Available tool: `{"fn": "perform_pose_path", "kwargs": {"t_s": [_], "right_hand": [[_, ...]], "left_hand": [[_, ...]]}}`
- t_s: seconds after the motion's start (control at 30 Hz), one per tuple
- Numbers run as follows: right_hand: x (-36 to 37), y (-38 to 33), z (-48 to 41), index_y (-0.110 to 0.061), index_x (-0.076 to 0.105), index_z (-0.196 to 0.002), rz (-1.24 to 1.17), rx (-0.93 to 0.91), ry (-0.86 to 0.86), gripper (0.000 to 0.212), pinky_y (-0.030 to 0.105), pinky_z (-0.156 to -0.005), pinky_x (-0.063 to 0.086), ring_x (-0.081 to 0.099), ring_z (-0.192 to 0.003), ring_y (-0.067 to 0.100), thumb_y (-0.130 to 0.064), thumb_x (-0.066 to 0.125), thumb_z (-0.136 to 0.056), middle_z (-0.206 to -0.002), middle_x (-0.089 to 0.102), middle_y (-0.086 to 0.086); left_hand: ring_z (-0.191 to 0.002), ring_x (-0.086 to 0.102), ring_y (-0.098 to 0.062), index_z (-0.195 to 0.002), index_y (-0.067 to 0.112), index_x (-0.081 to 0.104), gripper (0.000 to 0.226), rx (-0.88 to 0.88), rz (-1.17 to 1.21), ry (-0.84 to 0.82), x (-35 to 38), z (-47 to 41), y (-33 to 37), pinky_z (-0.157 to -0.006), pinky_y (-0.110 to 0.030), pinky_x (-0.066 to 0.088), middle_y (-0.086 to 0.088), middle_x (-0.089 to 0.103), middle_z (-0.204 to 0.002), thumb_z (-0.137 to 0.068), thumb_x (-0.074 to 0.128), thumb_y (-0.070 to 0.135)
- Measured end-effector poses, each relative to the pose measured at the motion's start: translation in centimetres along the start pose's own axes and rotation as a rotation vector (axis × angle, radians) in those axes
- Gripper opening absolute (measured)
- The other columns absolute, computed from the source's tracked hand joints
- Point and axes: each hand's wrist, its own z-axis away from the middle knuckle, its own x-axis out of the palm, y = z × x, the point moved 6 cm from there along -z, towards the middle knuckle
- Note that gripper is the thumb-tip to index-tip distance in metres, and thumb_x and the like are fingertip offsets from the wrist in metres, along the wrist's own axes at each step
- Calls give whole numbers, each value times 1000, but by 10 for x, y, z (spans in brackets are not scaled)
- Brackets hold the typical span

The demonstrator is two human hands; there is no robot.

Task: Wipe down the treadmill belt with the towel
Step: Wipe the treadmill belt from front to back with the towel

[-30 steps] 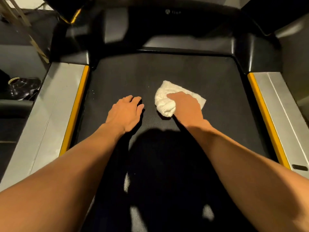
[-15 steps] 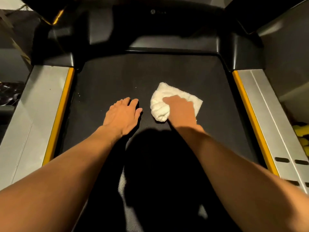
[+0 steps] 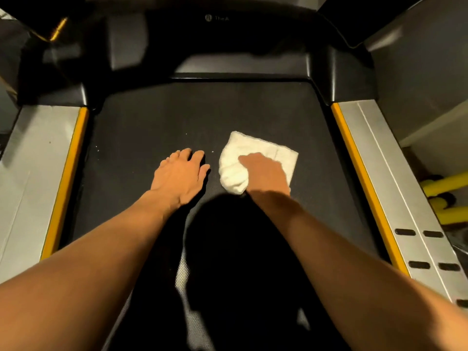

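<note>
The black textured treadmill belt (image 3: 157,117) runs away from the person between two grey side rails edged in yellow (image 3: 38,160). The white crumpled cloth towel (image 3: 255,148) lies on it a little right of centre, about midway along the visible stretch. The right hand (image 3: 266,173) sits on top of the towel's bunched near-left part, its fingers apparently curled into the cloth and grasping it while pressing down. The flat far-right corner spreads out beyond the knuckles. The left hand (image 3: 177,176) is released, palm down and fingers straight on the bare belt just left of the towel, not touching it, and looks like a brace. Over the last second little has changed between the two hands. The towel has kept almost the same gap to the left hand, though slightly more cloth now shows beyond the right fingers. The view itself has swung, bringing yellow tubing (image 3: 445,184) into sight at the right edge. This suggests the wipe is working one small patch rather than sweeping. Pale specks (image 3: 97,150) still dot the belt near the left rail, so most of the surface likely remains to be covered.
</note>
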Motion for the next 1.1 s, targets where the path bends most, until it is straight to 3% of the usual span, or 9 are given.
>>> {"fn": "perform_pose_path", "kwargs": {"t_s": [0.13, 0.4, 0.57, 0.67, 0.8, 0.9, 0.97, 1.03, 1.1], "right_hand": [[14, -1, 14, -23, 44, -139, -26, -151, -70, 40, 36, -104, 35, 43, -130, 25, -26, 41, -99, -144, 45, 3], [-6, 41, 1, -25, 34, -147, -40, 75, 14, 45, 36, -112, 23, 34, -138, 27, -22, 36, -103, -153, 34, 6], [3, 35, 16, -28, 35, -147, -72, -118, -33, 44, 34, -117, 19, 29, -142, 23, -32, 36, -103, -155, 33, 1], [-15, 80, -4, -26, 41, -144, -73, 17, 28, 42, 39, -110, 32, 41, -134, 26, -26, 40, -101, -148, 43, 4], [-18, 95, 3, -22, 42, -143, -119, 127, 74, 41, 36, -112, 27, 41, -133, 26, -30, 36, -103, -147, 44, 7], [3, 68, 33, -26, 46, -141, -203, -32, 9, 42, 29, -116, 19, 36, -138, 18, -38, 44, -100, -149, 42, -3], [-3, 66, 41, -26, 51, -137, -224, -107, -1, 45, 35, -114, 28, 41, -135, 17, -35, 55, -94, -147, 45, -5], [-17, 82, 31, -23, 48, -139, -72, -73, -26, 46, 41, -108, 38, 46, -131, 23, -22, 54, -94, -145, 47, 1], [-28, 112, 19, -25, 44, -142, -115, 46, 18, 43, 36, -112, 31, 41, -135, 23, -22, 47, -99, -149, 43, 2]], "left_hand": [[-129, 40, -31, -144, 19, 38, 47, 61, 43, 41, -1, -1, 15, -104, -44, 36, -8, 42, -144, -103, 28, 40], [-127, 43, -31, -139, 18, 44, 45, 147, -5, 30, 1, -5, 28, -106, -43, 34, -10, 45, -141, -102, 31, 40], [-127, 42, -32, -140, 19, 44, 45, 131, 31, 31, 0, -7, 42, -104, -43, 36, -9, 44, -142, -103, 30, 39], [-128, 42, -32, -142, 20, 42, 46, 160, 19, 4, 2, -6, 50, -103, -44, 36, -9, 43, -143, -103, 31, 42], [-128, 42, -32, -140, 18, 45, 47, 171, -25, 13, 4, -11, 45, -104, -44, 36, -11, 43, -143, -103, 30, 42], [-126, 43, -32, -137, 17, 47, 46, 161, -55, 43, 5, -15, 49, -104, -44, 35, -12, 44, -140, -102, 31, 42], [-128, 41, -32, -138, 16, 46, 46, 171, -57, 39, 7, -17, 55, -106, -45, 34, -12, 44, -140, -102, 31, 42], [-130, 39, -31, -139, 17, 45, 47, 184, -40, 27, 9, -18, 62, -107, -45, 32, -12, 42, -142, -102, 32, 42], [-132, 38, -31, -140, 17, 44, 47, 202, -27, 21, 10, -19, 66, -108, -45, 31, -12, 41, -144, -102, 32, 43]]}}
